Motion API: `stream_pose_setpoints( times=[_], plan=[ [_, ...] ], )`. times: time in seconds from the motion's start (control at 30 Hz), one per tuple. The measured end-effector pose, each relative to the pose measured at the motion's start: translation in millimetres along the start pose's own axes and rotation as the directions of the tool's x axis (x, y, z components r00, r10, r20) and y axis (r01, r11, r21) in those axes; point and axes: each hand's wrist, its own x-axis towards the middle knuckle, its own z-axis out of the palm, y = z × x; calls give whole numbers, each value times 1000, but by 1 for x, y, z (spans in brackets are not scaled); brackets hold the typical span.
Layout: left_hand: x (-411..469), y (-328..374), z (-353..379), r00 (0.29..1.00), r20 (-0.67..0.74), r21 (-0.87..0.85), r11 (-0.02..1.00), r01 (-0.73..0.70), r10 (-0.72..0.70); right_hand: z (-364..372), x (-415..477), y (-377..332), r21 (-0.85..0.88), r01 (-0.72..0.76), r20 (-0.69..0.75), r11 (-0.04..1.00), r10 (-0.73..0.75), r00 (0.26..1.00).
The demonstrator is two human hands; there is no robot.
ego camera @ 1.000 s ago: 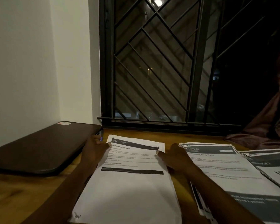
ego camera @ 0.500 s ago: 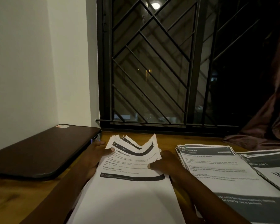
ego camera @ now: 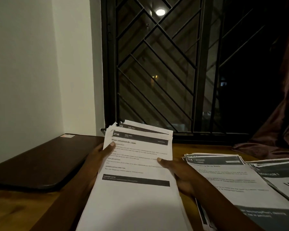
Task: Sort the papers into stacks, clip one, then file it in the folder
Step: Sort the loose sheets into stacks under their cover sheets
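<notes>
I hold a thick stack of printed papers (ego camera: 137,164) in front of me, its far end lifted off the wooden table (ego camera: 15,209). The top sheet reads "Wipe baseboards clean". My left hand (ego camera: 98,157) grips the stack's left edge, thumb on the top sheet. My right hand (ego camera: 177,174) grips the right edge, thumb on top. A second stack headed "KITCHEN" (ego camera: 223,177) lies flat to the right. A third stack (ego camera: 280,179) lies at the far right. A dark brown folder (ego camera: 40,160) lies closed at the left by the wall.
A white wall (ego camera: 32,72) stands close on the left. A window with a black metal grille (ego camera: 157,72) runs along the table's far edge. A dark reddish curtain (ego camera: 277,127) hangs at the right, its hem on the table.
The stack lay flat under both hands a second ago. Its top sheets were fanned up, and now both hands hold the whole stack with its far end raised.
</notes>
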Motion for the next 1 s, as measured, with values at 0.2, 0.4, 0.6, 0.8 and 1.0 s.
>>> stream_pose_setpoints(
  times=[0.2,0.4,0.6,0.8,1.0],
  plan=[
    [-16,45,31,987,140,246,963,-108,75,34,-13,-44,-121,443,-278,888,-459,844],
    [-36,117,83,840,77,373,766,-523,537,78,-65,-122,-379,765,-53,520,-838,543],
    [-44,111,77,788,90,345,723,-598,609,80,-78,-139,-382,779,39,498,-833,551],
    [-43,97,59,854,63,329,797,-506,516,70,-69,-118,-360,693,-16,624,-747,664],
    [-37,79,61,901,-10,281,866,-414,434,62,-61,-105,-342,569,-71,747,-625,777]
  ],
)
